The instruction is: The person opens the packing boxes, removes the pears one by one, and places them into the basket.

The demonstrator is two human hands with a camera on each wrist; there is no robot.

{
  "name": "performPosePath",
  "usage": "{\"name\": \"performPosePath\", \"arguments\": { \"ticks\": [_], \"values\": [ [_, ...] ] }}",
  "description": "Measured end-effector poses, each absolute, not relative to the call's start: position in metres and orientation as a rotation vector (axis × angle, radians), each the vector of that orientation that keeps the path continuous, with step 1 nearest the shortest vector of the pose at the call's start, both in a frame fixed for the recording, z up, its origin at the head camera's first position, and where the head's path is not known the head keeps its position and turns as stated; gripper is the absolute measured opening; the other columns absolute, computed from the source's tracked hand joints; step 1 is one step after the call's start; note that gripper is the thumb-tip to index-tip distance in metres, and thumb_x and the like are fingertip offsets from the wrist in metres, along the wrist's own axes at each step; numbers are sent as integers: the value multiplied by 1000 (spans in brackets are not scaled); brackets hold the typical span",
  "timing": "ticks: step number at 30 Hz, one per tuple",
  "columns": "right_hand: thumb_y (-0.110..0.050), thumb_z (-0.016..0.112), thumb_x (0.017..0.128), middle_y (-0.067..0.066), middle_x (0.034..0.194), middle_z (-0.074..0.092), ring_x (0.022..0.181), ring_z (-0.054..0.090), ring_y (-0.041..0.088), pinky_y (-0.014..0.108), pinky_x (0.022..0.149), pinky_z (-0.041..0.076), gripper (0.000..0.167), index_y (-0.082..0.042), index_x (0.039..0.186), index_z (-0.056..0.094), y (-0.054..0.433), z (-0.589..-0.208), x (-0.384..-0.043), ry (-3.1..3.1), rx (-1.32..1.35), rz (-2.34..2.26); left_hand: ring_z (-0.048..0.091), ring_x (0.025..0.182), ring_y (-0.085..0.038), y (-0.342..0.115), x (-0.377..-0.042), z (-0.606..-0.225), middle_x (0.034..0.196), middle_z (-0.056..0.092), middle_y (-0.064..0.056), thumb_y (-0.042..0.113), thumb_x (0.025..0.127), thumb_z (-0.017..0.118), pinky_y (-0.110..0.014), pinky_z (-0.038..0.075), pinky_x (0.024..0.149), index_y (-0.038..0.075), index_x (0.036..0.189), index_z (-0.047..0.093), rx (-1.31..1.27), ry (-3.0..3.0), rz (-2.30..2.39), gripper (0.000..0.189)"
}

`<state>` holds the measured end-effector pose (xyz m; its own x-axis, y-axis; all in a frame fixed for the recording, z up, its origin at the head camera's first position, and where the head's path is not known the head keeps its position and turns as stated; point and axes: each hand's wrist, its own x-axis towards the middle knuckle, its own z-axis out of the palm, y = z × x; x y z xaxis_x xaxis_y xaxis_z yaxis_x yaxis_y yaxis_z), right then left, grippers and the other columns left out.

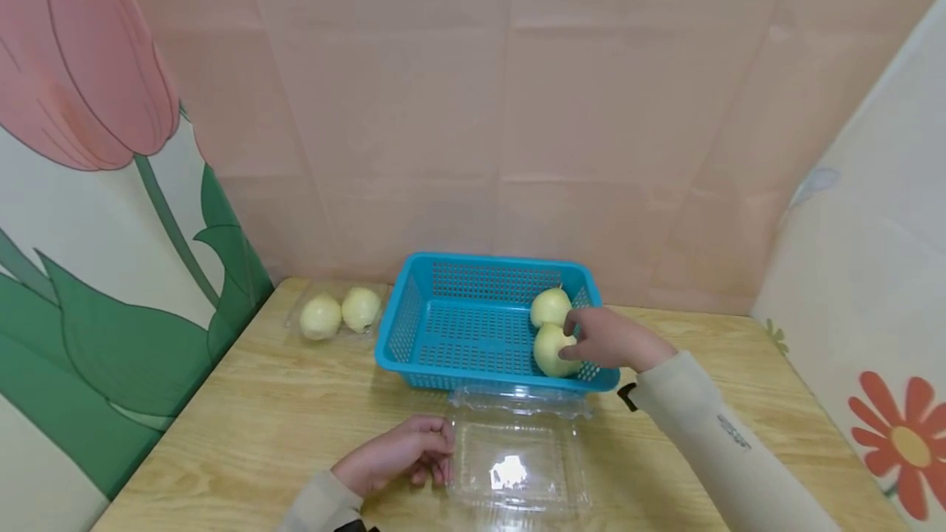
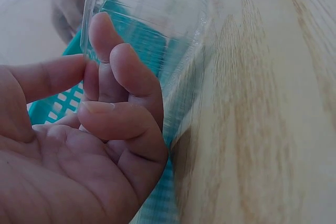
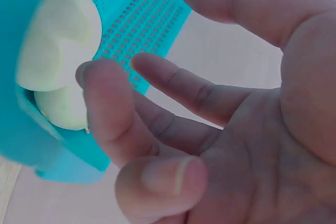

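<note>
A blue plastic basket (image 1: 480,335) stands toward the back of the table, with two pale yellow pears (image 1: 554,350) at its right end. Over them reaches my right hand (image 1: 617,339). In the right wrist view its fingers (image 3: 113,108) are spread and bent, with no pear between them. In front of the basket lies a clear plastic clamshell box (image 1: 517,454), with no fruit seen in it. My left hand (image 1: 405,451) is at the box's left side. The left wrist view shows thumb and index finger (image 2: 101,30) pinching its rim.
Two more pears (image 1: 342,314) sit in clear plastic packaging (image 1: 296,314) left of the basket. A wooden table (image 1: 281,433) carries everything. A pink backdrop (image 1: 458,105) rises behind, and flower-printed cloths (image 1: 835,286) hang at both sides.
</note>
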<state>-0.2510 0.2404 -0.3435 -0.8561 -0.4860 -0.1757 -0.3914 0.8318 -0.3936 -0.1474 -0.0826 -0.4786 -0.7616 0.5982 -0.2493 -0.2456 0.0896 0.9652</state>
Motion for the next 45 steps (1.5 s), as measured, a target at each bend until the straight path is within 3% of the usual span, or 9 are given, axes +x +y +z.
{"name": "performPosePath", "arguments": {
  "ticks": [7,15,21,29,45],
  "values": [
    [-23,71,90,2,82,64,71,58,14,34,65,50,31,0,108,61,252,-346,-230,2765,-730,-572,58,63,-13,-82,-147,-478,73,67,-4,14,95,54,-18,36,47,8,88,55,324,1757,1740,10],
    [-23,71,90,-3,73,60,62,51,10,28,57,44,16,-11,92,61,263,-352,-212,2789,-778,-641,58,63,-14,-83,-146,-478,74,66,-4,13,96,53,-19,36,47,7,89,55,321,1762,1742,10],
    [-21,71,91,-6,73,56,63,48,8,26,57,43,16,-14,85,59,267,-359,-204,2829,-828,-667,58,62,-14,-82,-146,-478,73,66,-5,13,96,53,-19,36,47,2,92,56,322,1767,1756,12],
    [-21,74,88,-8,73,53,66,46,6,25,60,42,17,-18,81,59,268,-367,-194,2921,-858,-680,58,62,-14,-81,-144,-479,73,66,-5,12,96,53,-18,36,47,-1,94,56,319,1758,1762,13],
    [-16,66,93,-13,70,54,58,45,0,22,53,42,10,-18,85,60,271,-376,-175,2857,-863,-751,58,62,-14,-82,-145,-477,73,66,-5,12,96,53,-19,36,47,-1,93,56,329,1766,1753,13]
  ]
}}
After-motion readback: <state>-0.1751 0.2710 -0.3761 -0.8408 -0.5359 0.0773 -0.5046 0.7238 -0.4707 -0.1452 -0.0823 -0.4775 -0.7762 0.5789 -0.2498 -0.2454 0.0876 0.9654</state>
